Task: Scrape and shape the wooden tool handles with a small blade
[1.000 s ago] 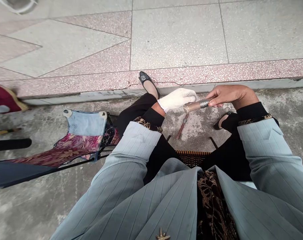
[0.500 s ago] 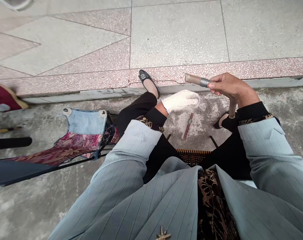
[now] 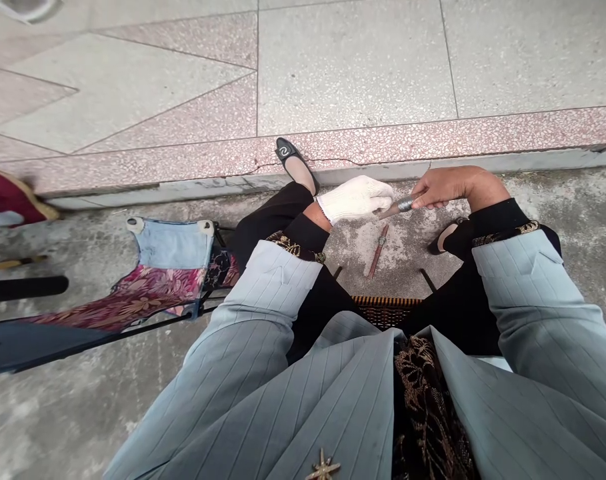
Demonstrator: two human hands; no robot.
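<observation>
My right hand [image 3: 437, 187] is bare and wrapped round a wooden stick [image 3: 389, 211] with silvery wire [image 3: 405, 203] wound in a tight band about it. The stick tilts, its left end low beside the fingertips of my left hand [image 3: 360, 199]. That hand wears a white knitted glove, its fingers curled together; whatever they pinch is hidden. On the concrete below lies a reddish-brown stick [image 3: 379, 252] with a small grey band near its upper end.
A folding chair [image 3: 170, 243] with denim and floral cloth stands at left. Beyond my feet runs a raised tiled step [image 3: 353, 100]. Under me is a woven seat [image 3: 385, 310]. Another person's red shoe [image 3: 13, 199] is at far left, near a yellow-handled item [image 3: 7, 265].
My right hand has turned and come down and left with the wire-wound stick, bringing its end close to the glove. My left hand has shifted slightly left.
</observation>
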